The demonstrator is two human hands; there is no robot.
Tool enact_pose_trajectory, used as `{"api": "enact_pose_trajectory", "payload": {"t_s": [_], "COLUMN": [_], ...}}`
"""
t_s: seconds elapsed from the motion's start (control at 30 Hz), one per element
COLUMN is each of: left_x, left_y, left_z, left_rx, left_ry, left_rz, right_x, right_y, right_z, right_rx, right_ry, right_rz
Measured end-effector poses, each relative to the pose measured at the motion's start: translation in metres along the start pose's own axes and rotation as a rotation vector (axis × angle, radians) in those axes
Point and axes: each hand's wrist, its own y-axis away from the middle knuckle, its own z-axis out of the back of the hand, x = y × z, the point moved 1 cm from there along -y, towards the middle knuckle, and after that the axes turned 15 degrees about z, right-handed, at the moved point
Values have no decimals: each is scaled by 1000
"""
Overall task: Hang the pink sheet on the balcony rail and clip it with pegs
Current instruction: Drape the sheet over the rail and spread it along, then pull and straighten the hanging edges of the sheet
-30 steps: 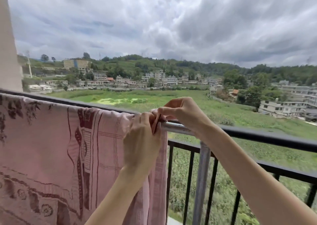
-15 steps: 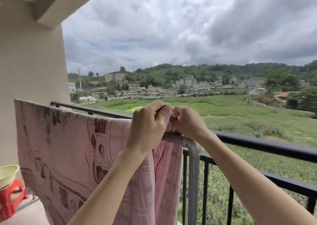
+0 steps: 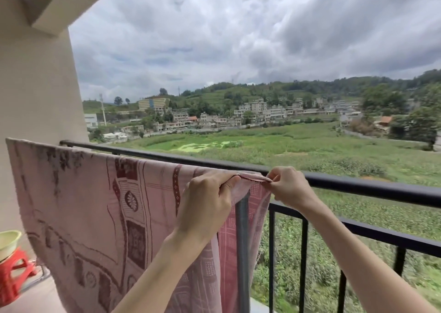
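The pink sheet (image 3: 95, 207), patterned in dark red, hangs over a grey pipe rail just inside the black balcony rail (image 3: 358, 185) and covers the left half of the view. My left hand (image 3: 207, 205) pinches the sheet's top right corner from the left. My right hand (image 3: 288, 187) pinches the same edge from the right, and the cloth is stretched flat between them over the grey upright post (image 3: 242, 241). No peg shows in either hand.
A red plastic stool (image 3: 13, 274) with a pale green bowl (image 3: 8, 241) on it stands at the lower left by the beige wall (image 3: 35, 98). Black vertical bars run under the rail to the right. Fields and buildings lie beyond.
My hands have moved apart and spread the sheet's corner over the end of the grey pipe, which is now covered. The view has shifted left and shows more wall.
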Motion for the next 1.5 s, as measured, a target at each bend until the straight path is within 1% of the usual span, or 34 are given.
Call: {"api": "enact_pose_trajectory", "payload": {"t_s": [0.13, 0.23, 0.3, 0.37, 0.4, 0.5, 0.53, 0.6, 0.7, 0.77, 0.83, 0.9, 0.93, 0.97, 1.03, 1.07, 1.1, 1.17, 1.23, 1.3, 1.4, 1.5], "left_x": [-6, -12, -12, -7, -1, 22, 29, 31, 21, 18, 25, 42, 53, 66, 95, 113, 131, 169, 200, 226, 263, 313], "left_y": [16, 24, 35, 54, 65, 95, 100, 101, 98, 104, 118, 139, 151, 162, 183, 193, 201, 219, 238, 256, 274, 280], "left_z": [-1, 6, 8, 2, -6, -33, -37, -37, -35, -42, -55, -63, -62, -58, -47, -41, -36, -25, -9, 12, 47, 89], "left_rx": [56, -19, -82, -66, -39, 62, 73, 49, 24, 111, 316, 500, 549, 565, 536, 506, 480, 470, 472, 455, 399, 329], "left_ry": [31, -2, 26, 76, 79, 75, 92, 150, 219, 253, 241, 218, 224, 247, 276, 246, 187, 53, -39, -108, -215, -282], "left_rz": [6, -67, -115, -131, -136, -90, -65, -24, -23, 21, 82, 126, 149, 181, 281, 343, 399, 528, 586, 610, 689, 819], "right_x": [-5, 2, 8, 6, 1, -20, -25, -26, -17, -17, -23, -28, -29, -30, -25, -19, -12, 7, 31, 56, 89, 120], "right_y": [20, 25, 29, 41, 51, 81, 88, 91, 85, 89, 105, 132, 149, 166, 199, 213, 223, 234, 237, 234, 222, 201], "right_z": [-12, -5, -2, -10, -21, -59, -65, -63, -42, -41, -58, -84, -97, -110, -138, -152, -163, -191, -218, -244, -287, -340], "right_rx": [-78, -284, -440, -540, -551, -466, -451, -494, -623, -649, -592, -510, -483, -461, -387, -322, -251, -41, 159, 301, 450, 601], "right_ry": [-39, -70, -83, -78, -68, -117, -144, -186, -248, -251, -264, -333, -366, -386, -381, -381, -388, -422, -467, -530, -524, -483], "right_rz": [19, 100, 140, 148, 139, 50, 16, 1, 5, 6, -24, -80, -110, -140, -162, -149, -118, -43, 30, 69, 130, 271]}}
